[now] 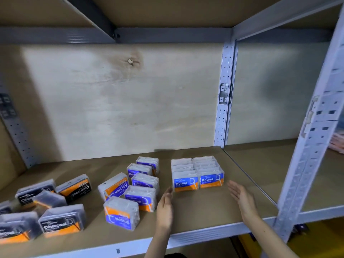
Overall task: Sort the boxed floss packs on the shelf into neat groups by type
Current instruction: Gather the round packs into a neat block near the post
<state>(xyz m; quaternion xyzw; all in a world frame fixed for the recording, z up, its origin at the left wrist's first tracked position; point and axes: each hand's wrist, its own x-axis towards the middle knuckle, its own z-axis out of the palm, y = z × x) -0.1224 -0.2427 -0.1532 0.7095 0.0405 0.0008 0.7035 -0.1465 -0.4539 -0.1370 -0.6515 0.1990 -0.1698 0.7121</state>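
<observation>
1. the round packs (197, 174) stand on the shelf (204, 216) at about one o'clock from the person. they form a tight two-column block with labels facing front, and that squared shape reads as a finished group.
2. the left hand (164, 207) and right hand (242, 197) sit just in front of the block, at its seven and five o'clock, with palms turned toward each other. the fingers (167, 194) of both hands are straight and released, grasping nothing. to me it looks like a stance for pressing the block's sides flush. the left fingertips are very near its front corner, but i can't tell if they touch.
3. the smooth packs (141, 185) are at ten o'clock from the left hand. they're gathered but crooked, some twisted and one with its label upside down.
4. the charcoal packs (46, 207) lie well apart at nine o'clock in a loose, tilted scatter that is partly blurred.
5. my guess is that those two groups are left to straighten.
</observation>
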